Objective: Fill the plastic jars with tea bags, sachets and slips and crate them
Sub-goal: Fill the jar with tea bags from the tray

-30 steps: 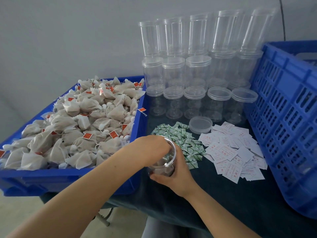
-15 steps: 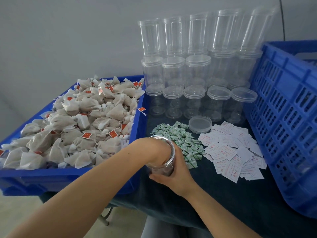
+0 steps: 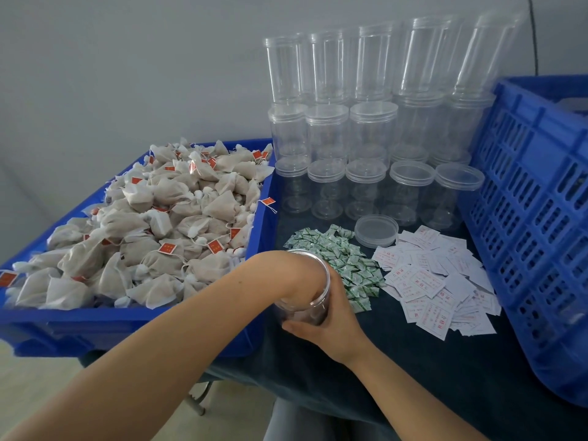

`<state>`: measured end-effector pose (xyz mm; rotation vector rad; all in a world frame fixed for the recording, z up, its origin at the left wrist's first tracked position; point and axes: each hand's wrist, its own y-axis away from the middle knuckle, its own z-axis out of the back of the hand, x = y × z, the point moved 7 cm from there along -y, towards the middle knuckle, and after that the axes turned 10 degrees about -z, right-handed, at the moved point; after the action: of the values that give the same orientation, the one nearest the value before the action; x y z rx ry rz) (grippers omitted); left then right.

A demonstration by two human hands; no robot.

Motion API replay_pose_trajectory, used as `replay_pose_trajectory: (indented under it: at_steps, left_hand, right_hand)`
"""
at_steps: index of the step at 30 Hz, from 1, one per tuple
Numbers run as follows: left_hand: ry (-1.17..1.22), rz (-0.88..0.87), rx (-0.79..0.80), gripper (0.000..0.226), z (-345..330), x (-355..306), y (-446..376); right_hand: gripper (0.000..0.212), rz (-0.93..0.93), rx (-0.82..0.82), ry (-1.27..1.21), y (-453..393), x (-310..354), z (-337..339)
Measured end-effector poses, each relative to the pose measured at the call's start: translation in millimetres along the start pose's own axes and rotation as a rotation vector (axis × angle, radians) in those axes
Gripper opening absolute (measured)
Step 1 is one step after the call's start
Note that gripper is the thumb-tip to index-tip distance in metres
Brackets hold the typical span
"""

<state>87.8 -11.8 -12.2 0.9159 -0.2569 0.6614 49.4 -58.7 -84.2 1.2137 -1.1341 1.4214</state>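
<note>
A clear plastic jar (image 3: 322,302) stands on the dark cloth near the table's front edge. My right hand (image 3: 331,323) grips its right side and base. My left hand (image 3: 294,275) reaches down through the jar's mouth to the wrist; its fingers show only as a blur through the wall, above something dark at the bottom. A pile of tea bags (image 3: 159,224) with red tags fills the blue bin (image 3: 127,327) to the left. Green sachets (image 3: 345,261) and white slips (image 3: 436,288) lie in heaps just right of the jar.
Empty clear jars (image 3: 366,138), some lidded, are stacked in rows at the back against the wall. A loose lid (image 3: 376,231) lies in front of them. A tall blue slatted crate (image 3: 534,218) stands along the right edge.
My left hand has gone from the jar's mouth down into the jar. My right hand keeps its hold, and the jar has come more upright.
</note>
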Motion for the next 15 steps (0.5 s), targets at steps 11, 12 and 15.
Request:
replay_pose_trajectory:
  at_steps: [11, 12, 15]
  left_hand:
    - [0.602, 0.166, -0.759, 0.022, 15.6, 82.9, 95.4]
    - [0.605, 0.247, -0.812, 0.022, 9.4, 95.6, 99.0]
    - [0.647, 0.481, -0.937, 0.021, -15.5, 134.1, 104.3]
  right_hand:
    - [0.101, 0.015, -0.022, 0.027, 0.9, -0.6, 1.4]
    - [0.101, 0.009, -0.022, 0.033, 1.0, -0.7, 1.4]
    - [0.1, -0.002, -0.012, 0.03, 0.9, -1.0, 1.4]
